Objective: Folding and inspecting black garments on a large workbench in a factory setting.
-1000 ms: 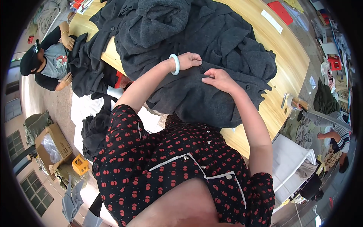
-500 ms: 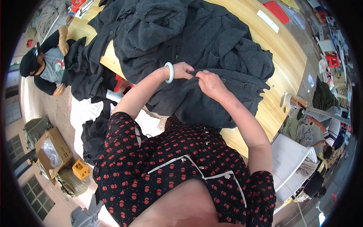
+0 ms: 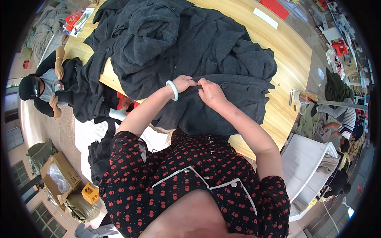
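A dark grey woollen coat (image 3: 234,115) with large buttons along its edge drapes over the near side of the table. My left hand (image 3: 183,84), with a pale bangle (image 3: 173,90) on the wrist, is closed on the coat's edge. Right beside it, my right hand (image 3: 210,93) pinches the same edge, fingertips almost meeting those of the left. Whatever small detail lies between the fingertips is hidden. Behind my hands rises a heap of similar dark grey garments (image 3: 149,39).
The wooden table (image 3: 295,51) carries a white paper strip (image 3: 265,18) and a cup-like holder (image 3: 303,97) at its right. At the left, a person in a cap (image 3: 29,88) handles a dark garment. A white wheeled rack (image 3: 303,166) stands at lower right; a cardboard box (image 3: 59,176) stands lower left.
The view has shifted a little, moving the table and heap left in the picture. My fingertips have come closer together on the coat's edge. The person at left has moved their hands on the garment.
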`<action>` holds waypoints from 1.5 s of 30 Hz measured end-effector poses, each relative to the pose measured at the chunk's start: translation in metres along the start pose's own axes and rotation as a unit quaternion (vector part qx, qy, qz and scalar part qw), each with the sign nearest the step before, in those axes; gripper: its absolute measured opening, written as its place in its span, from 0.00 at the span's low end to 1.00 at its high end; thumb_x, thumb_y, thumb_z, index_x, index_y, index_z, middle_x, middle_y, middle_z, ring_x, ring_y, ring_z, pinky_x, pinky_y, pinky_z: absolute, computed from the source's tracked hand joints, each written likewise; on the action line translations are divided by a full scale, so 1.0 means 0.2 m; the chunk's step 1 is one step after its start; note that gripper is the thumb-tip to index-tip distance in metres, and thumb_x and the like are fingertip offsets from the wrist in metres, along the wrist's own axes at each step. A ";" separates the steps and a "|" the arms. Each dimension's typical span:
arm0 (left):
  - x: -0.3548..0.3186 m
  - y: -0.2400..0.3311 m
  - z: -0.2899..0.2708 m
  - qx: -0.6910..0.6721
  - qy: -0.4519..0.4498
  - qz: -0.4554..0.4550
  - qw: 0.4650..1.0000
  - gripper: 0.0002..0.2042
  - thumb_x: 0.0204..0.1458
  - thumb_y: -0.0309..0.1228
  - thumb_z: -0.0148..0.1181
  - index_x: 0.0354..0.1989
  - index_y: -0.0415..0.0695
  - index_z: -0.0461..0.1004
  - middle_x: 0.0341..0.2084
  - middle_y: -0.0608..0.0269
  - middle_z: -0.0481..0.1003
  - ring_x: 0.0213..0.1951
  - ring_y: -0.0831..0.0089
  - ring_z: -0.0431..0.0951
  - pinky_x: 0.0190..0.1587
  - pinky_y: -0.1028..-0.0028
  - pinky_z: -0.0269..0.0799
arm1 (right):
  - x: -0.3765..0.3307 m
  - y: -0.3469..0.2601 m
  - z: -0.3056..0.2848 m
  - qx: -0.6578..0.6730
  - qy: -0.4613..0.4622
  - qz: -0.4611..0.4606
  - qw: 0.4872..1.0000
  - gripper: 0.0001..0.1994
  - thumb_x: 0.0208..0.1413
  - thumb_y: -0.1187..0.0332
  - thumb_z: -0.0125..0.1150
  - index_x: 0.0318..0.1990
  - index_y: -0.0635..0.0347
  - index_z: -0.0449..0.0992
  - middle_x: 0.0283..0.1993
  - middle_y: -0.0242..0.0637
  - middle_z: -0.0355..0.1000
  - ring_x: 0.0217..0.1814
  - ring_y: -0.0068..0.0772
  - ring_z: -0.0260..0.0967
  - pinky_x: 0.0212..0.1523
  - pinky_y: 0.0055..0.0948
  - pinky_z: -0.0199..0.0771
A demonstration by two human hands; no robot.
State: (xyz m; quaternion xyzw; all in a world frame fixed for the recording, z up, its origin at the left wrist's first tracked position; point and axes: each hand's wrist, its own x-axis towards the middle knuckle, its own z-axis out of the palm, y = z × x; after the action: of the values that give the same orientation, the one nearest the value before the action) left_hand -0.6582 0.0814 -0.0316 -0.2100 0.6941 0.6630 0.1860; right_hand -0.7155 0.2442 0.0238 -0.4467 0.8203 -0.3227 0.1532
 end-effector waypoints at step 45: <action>-0.27 0.10 0.12 0.260 0.053 0.291 0.919 0.07 0.43 0.27 0.49 0.28 0.34 0.65 0.24 0.47 0.68 0.33 0.50 0.69 0.36 0.62 0.64 | -0.04 -0.03 -0.13 0.049 -0.076 0.035 0.995 0.06 0.43 0.74 0.52 0.32 0.62 0.67 0.32 0.46 0.66 0.38 0.47 0.66 0.35 0.38 0.65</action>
State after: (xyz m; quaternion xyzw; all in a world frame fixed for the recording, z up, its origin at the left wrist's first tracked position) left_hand -0.6233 0.1084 0.0131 0.0218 0.8814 0.4718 -0.0042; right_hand -0.7219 0.2588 0.0474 -0.4329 0.8046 -0.3218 0.2481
